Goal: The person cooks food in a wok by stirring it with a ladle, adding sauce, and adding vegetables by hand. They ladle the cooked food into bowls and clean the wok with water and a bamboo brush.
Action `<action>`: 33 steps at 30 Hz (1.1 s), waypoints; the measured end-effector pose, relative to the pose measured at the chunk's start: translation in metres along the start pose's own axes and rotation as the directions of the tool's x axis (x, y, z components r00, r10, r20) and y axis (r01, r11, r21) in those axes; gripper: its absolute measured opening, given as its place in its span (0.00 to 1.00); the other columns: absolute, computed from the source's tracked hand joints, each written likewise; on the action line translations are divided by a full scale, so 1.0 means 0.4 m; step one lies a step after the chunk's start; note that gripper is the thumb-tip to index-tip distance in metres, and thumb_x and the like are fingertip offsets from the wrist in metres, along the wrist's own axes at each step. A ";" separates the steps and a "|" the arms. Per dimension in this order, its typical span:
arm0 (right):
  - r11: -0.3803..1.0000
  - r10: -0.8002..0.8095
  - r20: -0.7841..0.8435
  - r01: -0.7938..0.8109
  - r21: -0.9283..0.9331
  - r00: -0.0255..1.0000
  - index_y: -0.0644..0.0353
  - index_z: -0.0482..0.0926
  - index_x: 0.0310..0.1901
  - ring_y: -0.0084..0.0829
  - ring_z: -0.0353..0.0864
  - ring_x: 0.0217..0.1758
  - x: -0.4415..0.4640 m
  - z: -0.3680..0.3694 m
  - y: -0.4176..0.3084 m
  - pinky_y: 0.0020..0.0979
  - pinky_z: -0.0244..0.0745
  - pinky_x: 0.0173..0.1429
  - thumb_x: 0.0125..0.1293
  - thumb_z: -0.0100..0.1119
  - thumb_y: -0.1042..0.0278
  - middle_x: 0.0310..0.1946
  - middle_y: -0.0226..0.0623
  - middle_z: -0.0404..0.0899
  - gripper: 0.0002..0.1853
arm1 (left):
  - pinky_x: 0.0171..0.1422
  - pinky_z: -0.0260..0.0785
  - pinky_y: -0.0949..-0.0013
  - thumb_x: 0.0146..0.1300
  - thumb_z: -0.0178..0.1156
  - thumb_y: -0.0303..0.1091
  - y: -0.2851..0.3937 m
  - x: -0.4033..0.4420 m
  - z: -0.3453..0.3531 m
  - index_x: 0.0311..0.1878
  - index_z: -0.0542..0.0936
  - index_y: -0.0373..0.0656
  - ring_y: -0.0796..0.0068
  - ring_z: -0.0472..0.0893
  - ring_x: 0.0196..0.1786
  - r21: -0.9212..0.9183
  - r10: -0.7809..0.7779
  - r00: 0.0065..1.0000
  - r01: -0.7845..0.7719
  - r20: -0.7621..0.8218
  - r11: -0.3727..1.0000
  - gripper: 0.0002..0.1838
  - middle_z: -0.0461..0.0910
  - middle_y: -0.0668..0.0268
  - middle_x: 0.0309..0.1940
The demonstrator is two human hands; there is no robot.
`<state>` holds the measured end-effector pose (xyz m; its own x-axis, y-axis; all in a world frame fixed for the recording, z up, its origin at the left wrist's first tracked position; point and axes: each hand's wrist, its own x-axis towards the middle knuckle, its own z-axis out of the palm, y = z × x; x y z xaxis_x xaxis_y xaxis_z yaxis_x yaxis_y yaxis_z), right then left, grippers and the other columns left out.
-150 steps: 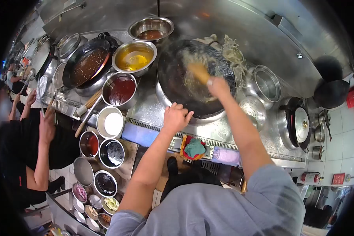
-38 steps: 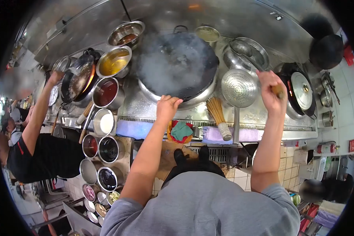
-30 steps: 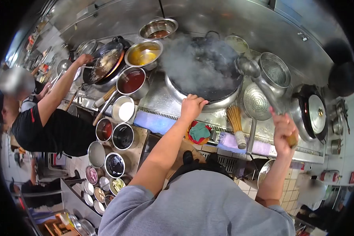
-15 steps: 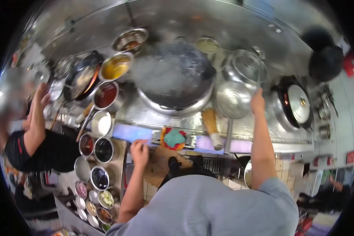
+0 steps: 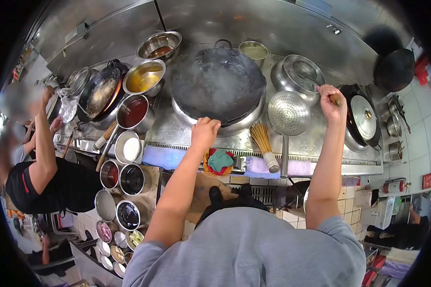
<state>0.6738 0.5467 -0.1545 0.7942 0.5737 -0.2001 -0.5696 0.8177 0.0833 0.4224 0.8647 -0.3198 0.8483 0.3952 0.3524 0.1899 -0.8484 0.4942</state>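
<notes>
My left hand (image 5: pixel 206 132) is closed on the near rim of a large black wok (image 5: pixel 218 86), which steams over the burner. In my right hand (image 5: pixel 332 107) is a ladle (image 5: pixel 307 75), gripped by the wooden end of its handle. The ladle's head lies inside a metal pot (image 5: pixel 278 79) to the right of the wok. A perforated strainer (image 5: pixel 289 115) rests below that pot, its handle toward me. Between the strainer and the wok sits a bamboo brush (image 5: pixel 262 143). Folded cloths, green on red and yellow (image 5: pixel 220 161), lie at the counter edge beneath my left wrist.
To the left stand pots of yellow liquid (image 5: pixel 144 79) and red sauce (image 5: pixel 132 112), with several seasoning containers (image 5: pixel 135 181) nearer me. A lidded wok (image 5: pixel 363 117) is at right. A co-worker (image 5: pixel 52 177) stands at left beside another wok (image 5: pixel 100 95) holding food.
My left hand has moved up from the counter edge to the wok's near rim. My right hand has shifted up and right, and the ladle's head now lies lower, inside the pot.
</notes>
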 end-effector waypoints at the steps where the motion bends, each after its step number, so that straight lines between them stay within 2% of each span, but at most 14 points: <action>1: 0.997 0.049 0.017 -0.050 0.060 0.999 0.72 0.58 0.51 0.28 0.70 0.24 -0.056 0.028 0.051 0.27 0.71 0.31 0.59 0.42 0.84 0.25 0.36 0.65 0.17 | 0.48 0.67 0.57 0.59 0.60 0.38 -0.005 0.005 0.004 0.36 0.83 0.49 0.62 0.76 0.44 -0.006 0.011 1.000 -0.011 0.005 1.000 0.07 0.78 0.66 0.34; 2: 0.988 0.094 0.039 -0.098 0.118 0.995 0.74 0.49 0.63 0.27 0.70 0.24 -0.098 0.036 0.092 0.28 0.71 0.31 0.60 0.41 0.85 0.26 0.36 0.65 0.28 | 0.46 0.67 0.57 0.59 0.60 0.40 -0.006 0.011 0.007 0.36 0.83 0.50 0.62 0.76 0.43 0.030 0.026 0.999 -0.027 0.022 0.999 0.08 0.78 0.66 0.32; 3: 0.990 0.105 0.156 -0.118 0.082 0.982 0.68 0.25 0.67 0.26 0.71 0.25 -0.122 0.028 0.120 0.28 0.71 0.31 0.63 0.40 0.84 0.28 0.36 0.64 0.40 | 0.44 0.67 0.58 0.60 0.59 0.41 -0.006 0.015 0.011 0.36 0.83 0.50 0.62 0.76 0.42 0.064 0.042 0.998 -0.044 0.037 0.997 0.08 0.77 0.67 0.31; 12: 0.966 0.239 0.077 -0.245 0.086 0.968 0.78 0.43 0.62 0.25 0.72 0.25 -0.322 -0.026 0.275 0.28 0.72 0.29 0.67 0.42 0.78 0.32 0.37 0.65 0.27 | 0.41 0.68 0.56 0.60 0.59 0.38 -0.017 0.012 0.021 0.34 0.83 0.46 0.58 0.75 0.37 -0.001 0.142 0.989 -0.142 -0.040 0.990 0.08 0.76 0.63 0.27; 16: 0.919 0.297 -0.089 -0.310 -0.244 0.951 0.77 0.57 0.58 0.22 0.71 0.23 -0.323 -0.096 0.229 0.25 0.69 0.24 0.68 0.45 0.74 0.29 0.34 0.68 0.20 | 0.43 0.68 0.56 0.60 0.58 0.36 -0.039 0.021 0.029 0.34 0.82 0.43 0.56 0.75 0.38 -0.061 0.181 0.983 -0.181 -0.011 0.982 0.08 0.76 0.60 0.27; 18: 0.445 0.092 -0.099 -0.130 -0.886 0.991 0.66 0.60 0.61 0.21 0.70 0.21 -0.309 -0.159 0.200 0.22 0.66 0.22 0.68 0.47 0.71 0.26 0.31 0.69 0.21 | 0.44 0.68 0.56 0.60 0.58 0.37 -0.042 0.020 0.041 0.32 0.82 0.43 0.56 0.74 0.38 -0.094 0.177 0.984 -0.178 -0.013 0.980 0.08 0.77 0.59 0.28; 19: 0.159 -0.023 -0.049 -0.045 -0.986 0.999 0.57 0.59 0.66 0.21 0.68 0.19 -0.304 -0.220 0.191 0.22 0.65 0.22 0.68 0.48 0.70 0.23 0.29 0.69 0.24 | 0.45 0.68 0.56 0.59 0.59 0.37 -0.050 0.021 0.043 0.31 0.82 0.44 0.56 0.74 0.39 -0.121 0.172 0.985 -0.172 -0.016 0.978 0.09 0.77 0.59 0.29; 20: -0.103 -0.142 -0.060 -0.075 -0.992 0.988 0.58 0.56 0.69 0.21 0.69 0.20 -0.314 -0.274 0.196 0.24 0.64 0.23 0.68 0.48 0.70 0.23 0.28 0.70 0.28 | 0.45 0.68 0.57 0.59 0.59 0.37 -0.052 0.024 0.053 0.31 0.82 0.44 0.55 0.74 0.39 -0.121 0.187 0.981 -0.192 -0.048 0.974 0.08 0.77 0.59 0.30; 21: -0.546 -0.298 0.142 -0.046 -0.837 0.944 0.58 0.53 0.70 0.28 0.71 0.21 -0.290 -0.441 0.120 0.30 0.66 0.25 0.67 0.48 0.70 0.21 0.33 0.72 0.30 | 0.46 0.68 0.57 0.59 0.58 0.36 -0.053 0.017 0.061 0.30 0.82 0.44 0.55 0.74 0.39 -0.105 0.186 0.979 -0.194 -0.081 0.975 0.08 0.77 0.59 0.30; 22: -0.804 -0.316 0.264 -0.110 -0.584 0.911 0.59 0.54 0.69 0.38 0.71 0.22 -0.310 -0.534 0.079 0.36 0.67 0.28 0.65 0.49 0.71 0.21 0.41 0.72 0.31 | 0.45 0.68 0.56 0.60 0.58 0.37 -0.053 0.015 0.062 0.31 0.82 0.45 0.55 0.74 0.39 -0.103 0.192 0.977 -0.201 -0.088 0.974 0.08 0.77 0.59 0.30; 24: -0.880 -0.238 0.498 0.032 -0.474 0.834 0.54 0.54 0.70 0.46 0.78 0.30 -0.440 -0.681 0.069 0.42 0.70 0.34 0.62 0.51 0.74 0.24 0.48 0.76 0.34 | 0.45 0.68 0.56 0.60 0.58 0.37 -0.068 0.016 0.057 0.31 0.81 0.44 0.54 0.74 0.39 -0.066 0.245 0.968 -0.249 -0.059 0.966 0.08 0.76 0.59 0.30; 27: -0.897 -0.409 0.184 -0.357 -0.263 0.894 0.51 0.52 0.71 0.48 0.79 0.33 -0.539 -0.684 0.106 0.43 0.73 0.38 0.62 0.53 0.74 0.33 0.49 0.78 0.36 | 0.45 0.68 0.57 0.61 0.58 0.40 -0.044 0.011 0.039 0.31 0.80 0.42 0.55 0.74 0.39 -0.116 0.141 0.989 -0.145 -0.049 0.983 0.11 0.76 0.59 0.30; 31: -0.863 -0.456 0.126 -0.402 -0.306 0.881 0.52 0.58 0.69 0.49 0.78 0.38 -0.521 -0.687 0.108 0.42 0.73 0.42 0.62 0.55 0.73 0.42 0.51 0.76 0.33 | 0.45 0.68 0.57 0.59 0.59 0.45 -0.016 0.004 0.020 0.31 0.81 0.44 0.60 0.75 0.42 -0.006 0.068 0.997 -0.068 -0.027 0.998 0.13 0.77 0.63 0.31; 33: -0.973 -0.230 0.493 -0.189 -0.133 0.839 0.58 0.70 0.61 0.53 0.73 0.50 -0.447 -0.655 0.134 0.47 0.69 0.53 0.61 0.57 0.65 0.46 0.57 0.75 0.25 | 0.45 0.67 0.57 0.58 0.60 0.46 -0.003 0.005 0.017 0.31 0.81 0.44 0.61 0.75 0.43 0.023 0.027 1.000 -0.027 -0.008 0.999 0.14 0.77 0.64 0.30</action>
<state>0.4460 0.4754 -0.3700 0.9018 0.3165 0.2942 0.3759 -0.9104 -0.1728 0.4273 0.8641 -0.3253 0.8494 0.3745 0.3718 0.1783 -0.8667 0.4658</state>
